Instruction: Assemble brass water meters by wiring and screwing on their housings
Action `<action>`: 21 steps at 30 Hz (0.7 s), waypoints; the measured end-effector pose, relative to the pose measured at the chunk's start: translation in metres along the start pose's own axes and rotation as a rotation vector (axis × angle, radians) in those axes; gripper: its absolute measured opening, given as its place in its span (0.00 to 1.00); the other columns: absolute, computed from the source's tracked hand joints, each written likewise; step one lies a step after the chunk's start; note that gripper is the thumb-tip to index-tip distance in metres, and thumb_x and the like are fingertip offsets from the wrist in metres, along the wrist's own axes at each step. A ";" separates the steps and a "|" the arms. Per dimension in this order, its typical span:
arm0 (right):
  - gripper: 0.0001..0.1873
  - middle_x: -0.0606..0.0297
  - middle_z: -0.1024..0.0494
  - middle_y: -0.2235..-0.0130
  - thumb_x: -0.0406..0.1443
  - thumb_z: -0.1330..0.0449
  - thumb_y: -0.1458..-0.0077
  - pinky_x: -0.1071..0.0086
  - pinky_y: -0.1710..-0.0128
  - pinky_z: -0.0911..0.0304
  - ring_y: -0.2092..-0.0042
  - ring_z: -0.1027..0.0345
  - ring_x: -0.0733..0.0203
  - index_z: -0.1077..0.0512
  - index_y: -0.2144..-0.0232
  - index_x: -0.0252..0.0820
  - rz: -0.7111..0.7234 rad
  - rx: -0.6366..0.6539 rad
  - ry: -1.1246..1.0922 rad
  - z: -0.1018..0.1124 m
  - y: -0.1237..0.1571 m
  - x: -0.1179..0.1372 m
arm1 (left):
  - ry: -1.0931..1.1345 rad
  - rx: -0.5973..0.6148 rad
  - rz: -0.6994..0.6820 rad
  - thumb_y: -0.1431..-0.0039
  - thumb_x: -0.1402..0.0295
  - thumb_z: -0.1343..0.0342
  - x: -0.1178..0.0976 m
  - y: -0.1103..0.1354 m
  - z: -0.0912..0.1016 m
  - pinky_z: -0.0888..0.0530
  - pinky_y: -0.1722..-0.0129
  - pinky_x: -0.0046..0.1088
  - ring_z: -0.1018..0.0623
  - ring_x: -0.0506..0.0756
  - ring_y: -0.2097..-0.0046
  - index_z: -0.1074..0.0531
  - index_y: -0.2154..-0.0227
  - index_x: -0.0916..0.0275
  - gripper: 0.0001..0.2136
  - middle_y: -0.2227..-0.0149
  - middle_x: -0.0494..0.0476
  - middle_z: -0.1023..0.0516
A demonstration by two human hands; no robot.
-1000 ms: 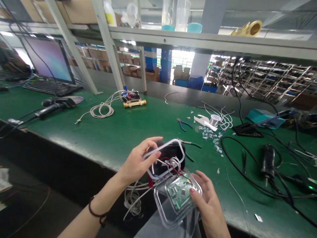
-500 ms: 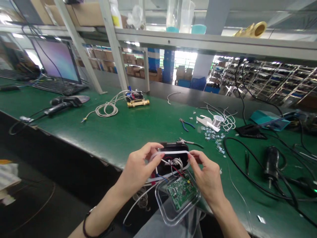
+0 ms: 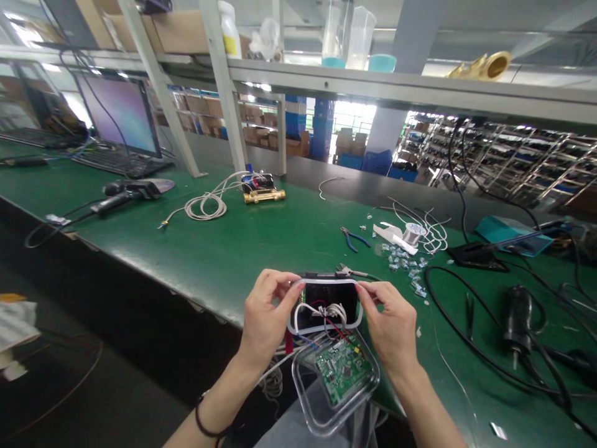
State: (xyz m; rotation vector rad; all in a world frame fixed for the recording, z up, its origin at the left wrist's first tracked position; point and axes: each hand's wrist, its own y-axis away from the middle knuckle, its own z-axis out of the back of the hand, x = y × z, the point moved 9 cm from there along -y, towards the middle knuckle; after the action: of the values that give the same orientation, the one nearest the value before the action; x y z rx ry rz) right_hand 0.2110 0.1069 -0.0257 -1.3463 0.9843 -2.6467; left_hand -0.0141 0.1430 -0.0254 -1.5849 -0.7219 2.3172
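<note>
My left hand (image 3: 265, 311) and right hand (image 3: 387, 323) are both closed in a pinch on opposite sides of a white rubber gasket (image 3: 326, 281), which rings the black housing (image 3: 326, 297) in front of me. Wires (image 3: 321, 309) run from that housing to a green circuit board (image 3: 342, 371) inside the clear plastic cover (image 3: 336, 423), nearer me. Pliers (image 3: 352, 271) lie just beyond the housing on the green bench mat (image 3: 233, 249).

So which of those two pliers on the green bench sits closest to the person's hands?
The dark-handled pliers, just behind the black housing being held. The blue-handled pliers lie farther up the bench.
</note>
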 end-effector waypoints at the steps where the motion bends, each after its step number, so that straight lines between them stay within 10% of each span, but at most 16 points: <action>1: 0.08 0.64 0.23 0.66 0.38 0.42 0.44 0.69 0.64 0.39 0.65 0.32 0.63 0.24 0.68 0.42 -0.018 -0.001 -0.025 -0.001 0.001 -0.001 | 0.024 -0.003 0.010 0.44 0.64 0.43 0.003 0.000 0.000 0.33 0.68 0.24 0.31 0.48 0.69 0.28 0.67 0.60 0.05 0.69 0.49 0.32; 11: 0.16 0.69 0.29 0.73 0.47 0.37 0.53 0.71 0.71 0.39 0.72 0.36 0.66 0.32 0.72 0.40 -0.361 0.062 -0.405 -0.026 -0.002 -0.043 | 0.450 0.263 0.430 0.48 0.61 0.41 0.033 -0.004 -0.025 0.30 0.58 0.28 0.26 0.52 0.58 0.29 0.63 0.63 0.13 0.55 0.57 0.25; 21: 0.20 0.69 0.30 0.71 0.50 0.37 0.54 0.72 0.68 0.40 0.69 0.37 0.66 0.33 0.70 0.41 -0.457 0.141 -0.536 -0.034 0.011 -0.055 | 0.367 0.399 0.352 0.42 0.59 0.46 0.034 0.003 -0.021 0.30 0.54 0.31 0.26 0.54 0.55 0.32 0.55 0.61 0.16 0.54 0.57 0.26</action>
State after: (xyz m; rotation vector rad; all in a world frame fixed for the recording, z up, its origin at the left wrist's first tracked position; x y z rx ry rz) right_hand 0.2176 0.1321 -0.0862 -2.2861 0.4553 -2.3119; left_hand -0.0074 0.1617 -0.0604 -1.9678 0.1074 2.1050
